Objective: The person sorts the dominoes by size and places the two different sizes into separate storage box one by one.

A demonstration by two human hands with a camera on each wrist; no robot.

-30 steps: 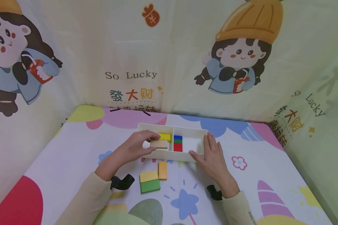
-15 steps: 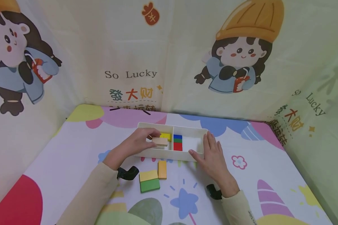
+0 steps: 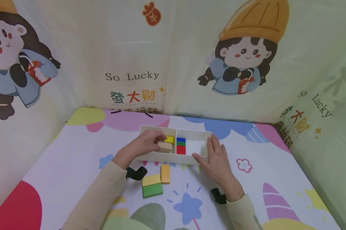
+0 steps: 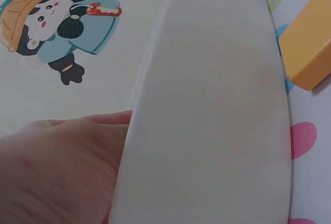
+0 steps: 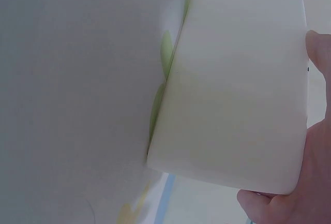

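Note:
A white two-compartment box (image 3: 161,157) stands on the table. My left hand (image 3: 142,143) reaches into its left compartment and pinches a beige block (image 3: 165,147) between thumb and fingers, close to the divider. Just behind that block lies a yellow block (image 3: 170,139). Across the divider, a blue block (image 3: 181,139), a green block (image 3: 181,143) and a red block (image 3: 181,149) sit in a row. My right hand (image 3: 219,161) rests against the box's right end with straight fingers, thumb on the front rim. In the left wrist view, the box wall (image 4: 207,100) hides the left fingertips.
In front of the box lie an orange block (image 3: 165,174), a pale yellow block (image 3: 151,180) and a green block (image 3: 153,190), close together. A patterned cloth (image 3: 219,210) covers the table. Printed curtains (image 3: 187,64) rise behind and at both sides.
My left hand has shifted right with the beige block, bringing it nearer the divider. The right hand has stayed at the box's right end.

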